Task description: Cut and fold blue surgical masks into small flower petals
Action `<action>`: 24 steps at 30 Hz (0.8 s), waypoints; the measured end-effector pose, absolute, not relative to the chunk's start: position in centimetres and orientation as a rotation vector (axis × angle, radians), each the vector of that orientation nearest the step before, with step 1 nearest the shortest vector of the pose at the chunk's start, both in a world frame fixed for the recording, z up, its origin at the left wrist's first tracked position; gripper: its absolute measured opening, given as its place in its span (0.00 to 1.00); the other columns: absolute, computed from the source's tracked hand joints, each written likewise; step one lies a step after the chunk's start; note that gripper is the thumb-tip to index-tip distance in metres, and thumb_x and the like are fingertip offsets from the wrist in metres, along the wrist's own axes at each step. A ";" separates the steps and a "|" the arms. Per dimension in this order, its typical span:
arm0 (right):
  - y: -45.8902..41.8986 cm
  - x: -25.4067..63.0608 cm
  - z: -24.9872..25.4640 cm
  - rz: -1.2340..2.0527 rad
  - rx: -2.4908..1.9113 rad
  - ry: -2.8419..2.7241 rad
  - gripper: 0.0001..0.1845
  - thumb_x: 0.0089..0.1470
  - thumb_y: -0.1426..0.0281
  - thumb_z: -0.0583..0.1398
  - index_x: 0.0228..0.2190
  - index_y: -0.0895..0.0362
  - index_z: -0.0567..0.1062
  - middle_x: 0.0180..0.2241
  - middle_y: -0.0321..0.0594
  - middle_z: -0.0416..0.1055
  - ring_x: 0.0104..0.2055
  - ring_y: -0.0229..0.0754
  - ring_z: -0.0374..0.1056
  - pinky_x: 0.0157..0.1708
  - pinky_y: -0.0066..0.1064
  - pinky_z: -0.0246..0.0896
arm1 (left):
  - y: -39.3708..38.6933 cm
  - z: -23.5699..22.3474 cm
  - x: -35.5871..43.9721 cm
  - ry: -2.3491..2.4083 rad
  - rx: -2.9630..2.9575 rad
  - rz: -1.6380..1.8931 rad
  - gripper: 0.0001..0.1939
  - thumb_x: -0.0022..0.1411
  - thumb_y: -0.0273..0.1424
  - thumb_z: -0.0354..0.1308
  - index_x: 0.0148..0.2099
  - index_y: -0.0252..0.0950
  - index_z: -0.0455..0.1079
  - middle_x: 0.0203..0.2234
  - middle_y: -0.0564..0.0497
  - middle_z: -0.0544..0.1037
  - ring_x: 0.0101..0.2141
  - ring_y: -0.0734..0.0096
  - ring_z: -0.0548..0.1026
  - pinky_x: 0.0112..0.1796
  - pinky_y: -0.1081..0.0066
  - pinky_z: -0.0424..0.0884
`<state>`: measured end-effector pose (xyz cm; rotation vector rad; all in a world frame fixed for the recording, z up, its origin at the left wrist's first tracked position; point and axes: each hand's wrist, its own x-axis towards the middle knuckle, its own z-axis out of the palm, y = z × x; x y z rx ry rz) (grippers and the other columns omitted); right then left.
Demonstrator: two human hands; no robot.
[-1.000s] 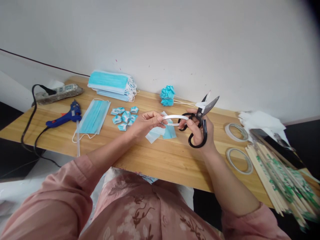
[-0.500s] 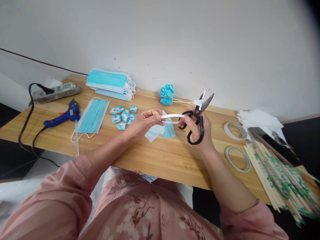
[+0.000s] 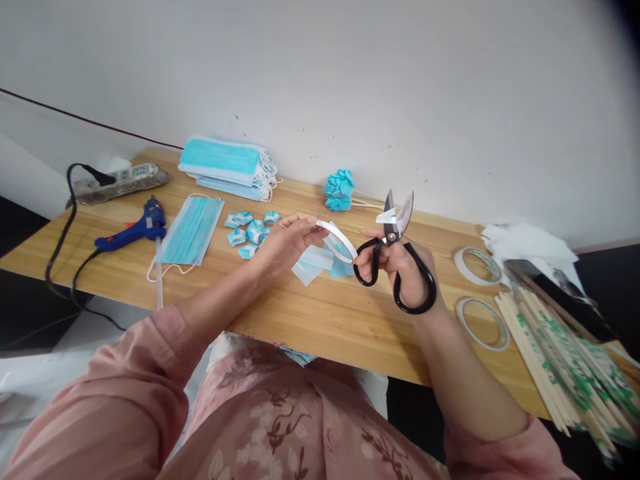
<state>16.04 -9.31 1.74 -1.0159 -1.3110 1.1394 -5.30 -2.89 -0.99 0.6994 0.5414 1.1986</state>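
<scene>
My left hand (image 3: 293,241) is closed, pinching the far left edge of a thin white roll of tape (image 3: 343,238) that hangs tilted above the table. My right hand (image 3: 407,267) grips black-handled scissors (image 3: 393,237), thumb by the larger handle loop, blades pointing up and apart. A small whitish strip (image 3: 386,217) clings to the blades. The roll's lower right edge meets the left handle loop in view; whether they touch I cannot tell. Under the roll lie cut blue and white mask pieces (image 3: 313,263). Several folded blue pieces (image 3: 255,231) rest left of them.
Behind are a mask stack (image 3: 220,160) and blue fabric flowers (image 3: 339,190) on sticks. At left lie a single mask (image 3: 193,230), a blue glue gun (image 3: 137,227) and a power strip (image 3: 125,183). Tape rolls (image 3: 481,323), wrapped chopsticks (image 3: 560,367) and a phone (image 3: 555,293) are at right.
My right fingers have come off the tape roll, which now tilts down to the right in my left hand. The scissors have turned in my right hand, their blades now more upright.
</scene>
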 end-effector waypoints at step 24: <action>-9.5 15.9 1.5 1.428 -0.952 -1.195 0.26 0.54 0.49 0.69 0.46 0.55 0.76 0.33 0.45 0.83 0.34 0.50 0.81 0.24 0.34 0.76 | -3.2 -1.0 -5.2 0.567 0.543 1.225 0.09 0.56 0.21 0.66 0.25 0.32 0.73 0.25 0.50 0.78 0.38 0.67 0.82 0.56 0.60 0.75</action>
